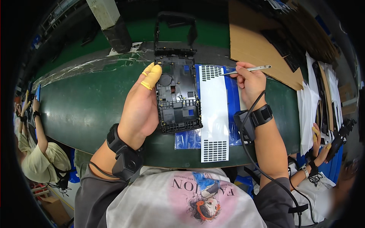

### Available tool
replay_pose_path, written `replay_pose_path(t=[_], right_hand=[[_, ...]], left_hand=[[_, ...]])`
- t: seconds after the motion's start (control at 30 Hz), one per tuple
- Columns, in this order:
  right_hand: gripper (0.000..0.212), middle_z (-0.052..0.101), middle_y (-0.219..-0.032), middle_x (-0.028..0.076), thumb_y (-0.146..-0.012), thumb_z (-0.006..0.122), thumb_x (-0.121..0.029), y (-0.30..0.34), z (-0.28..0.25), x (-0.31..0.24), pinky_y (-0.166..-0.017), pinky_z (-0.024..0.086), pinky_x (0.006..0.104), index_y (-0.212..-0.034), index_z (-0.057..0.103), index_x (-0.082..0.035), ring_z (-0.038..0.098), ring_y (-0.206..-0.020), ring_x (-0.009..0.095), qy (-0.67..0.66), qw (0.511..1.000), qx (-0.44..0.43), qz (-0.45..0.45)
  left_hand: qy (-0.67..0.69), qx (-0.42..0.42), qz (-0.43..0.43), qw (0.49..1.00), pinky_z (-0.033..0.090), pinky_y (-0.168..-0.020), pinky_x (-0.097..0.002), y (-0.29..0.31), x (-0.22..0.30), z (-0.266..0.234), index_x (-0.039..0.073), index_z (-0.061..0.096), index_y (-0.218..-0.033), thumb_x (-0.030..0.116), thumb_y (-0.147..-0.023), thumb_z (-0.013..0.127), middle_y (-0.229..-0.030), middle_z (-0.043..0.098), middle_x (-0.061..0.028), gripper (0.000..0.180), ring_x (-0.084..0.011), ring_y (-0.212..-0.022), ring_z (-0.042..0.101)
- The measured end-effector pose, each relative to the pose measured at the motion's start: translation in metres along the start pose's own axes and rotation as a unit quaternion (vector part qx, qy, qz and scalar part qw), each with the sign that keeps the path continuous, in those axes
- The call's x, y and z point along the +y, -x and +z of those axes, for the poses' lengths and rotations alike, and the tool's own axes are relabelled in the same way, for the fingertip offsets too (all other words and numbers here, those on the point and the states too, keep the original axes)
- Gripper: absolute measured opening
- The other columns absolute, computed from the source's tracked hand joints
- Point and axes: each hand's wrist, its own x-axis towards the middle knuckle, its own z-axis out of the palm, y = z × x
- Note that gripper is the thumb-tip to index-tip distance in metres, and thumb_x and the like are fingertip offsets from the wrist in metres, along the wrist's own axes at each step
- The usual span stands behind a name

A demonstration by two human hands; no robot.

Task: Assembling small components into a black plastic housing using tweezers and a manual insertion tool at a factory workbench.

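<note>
My left hand (142, 98), with yellow finger cots on some fingertips, grips a long black plastic housing (176, 89) by its left side. The housing has molded ribs, small brass-coloured spots and an open frame at its far end. In my right hand (251, 83) is a pair of metal tweezers (258, 68), its tips touching or just over a white sheet (214, 114). Rows of small black rectangular stickers fill the sheet's far and near ends, with bare white between. Beneath the sheet lies a blue plastic-wrapped pad (233, 98). Whether the tips hold a sticker is too small to tell.
A green work table (87, 102) spans the view. Brown cardboard (258, 41) lies at the far right, near white foam sheets (308, 114). A post (110, 26) stands at the far left. Co-workers sit to both sides. A black cable (247, 144) hangs along my right arm.
</note>
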Motion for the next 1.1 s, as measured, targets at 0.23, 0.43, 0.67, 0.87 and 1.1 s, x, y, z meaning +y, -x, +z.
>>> replay_pose_path(t=[0.23, 0.43, 0.67, 0.87, 1.1], right_hand=[[0.013, 0.055, -0.061, 0.008, -0.073, 0.054, 0.003, -0.001, -0.003, -0.001, -0.038, 0.032, 0.0166, -0.086, 0.055, 0.005, 0.051, -0.05, 0.01, -0.005, 1.0, -0.008, 0.002], [0.015, 0.056, -0.068, 0.009, -0.077, 0.054, -0.002, 0.052, 0.02, -0.036, -0.046, 0.032, 0.0164, -0.089, 0.053, 0.005, 0.042, -0.051, 0.006, -0.08, 0.99, -0.105, -0.043], [0.018, 0.059, -0.075, 0.008, -0.076, 0.057, -0.004, 0.101, 0.038, -0.031, -0.05, 0.035, 0.0169, -0.092, 0.055, 0.003, 0.046, -0.056, 0.005, -0.009, 0.983, -0.17, -0.072], [0.017, 0.059, -0.075, 0.007, -0.077, 0.057, -0.005, 0.105, 0.039, -0.026, -0.051, 0.035, 0.0166, -0.092, 0.055, 0.003, 0.046, -0.057, 0.005, -0.021, 0.984, -0.174, -0.041], [0.017, 0.059, -0.074, 0.007, -0.077, 0.057, -0.004, 0.105, 0.041, -0.024, -0.051, 0.035, 0.0167, -0.092, 0.055, 0.003, 0.045, -0.056, 0.005, -0.011, 0.983, -0.175, -0.049]], left_hand=[[0.031, -0.025, -0.004, 0.999, 0.048, -0.075, -0.031, -0.003, -0.01, 0.0, 0.006, 0.041, -0.108, 0.02, -0.089, 0.04, -0.1, 0.052, -0.0066, 0.024, -0.0157, -0.089, 0.055], [0.039, -0.036, 0.012, 0.999, 0.043, -0.083, -0.0345, -0.003, -0.021, -0.001, 0.008, 0.041, -0.113, 0.029, -0.09, 0.036, -0.109, 0.049, -0.0061, 0.032, -0.0174, -0.099, 0.049], [0.085, -0.084, -0.011, 0.993, 0.042, -0.083, -0.0314, 0.004, -0.022, 0.012, 0.011, 0.04, -0.115, 0.033, -0.09, 0.035, -0.109, 0.049, -0.0024, 0.034, -0.0143, -0.098, 0.05], [0.075, -0.079, -0.003, 0.994, 0.042, -0.083, -0.0316, 0.005, -0.025, 0.008, 0.012, 0.039, -0.116, 0.033, -0.089, 0.036, -0.111, 0.049, -0.0021, 0.035, -0.0145, -0.099, 0.05], [0.082, -0.079, 0.006, 0.993, 0.042, -0.083, -0.0315, 0.007, -0.025, 0.009, 0.012, 0.04, -0.115, 0.032, -0.089, 0.038, -0.109, 0.049, -0.0015, 0.033, -0.0141, -0.097, 0.05]])
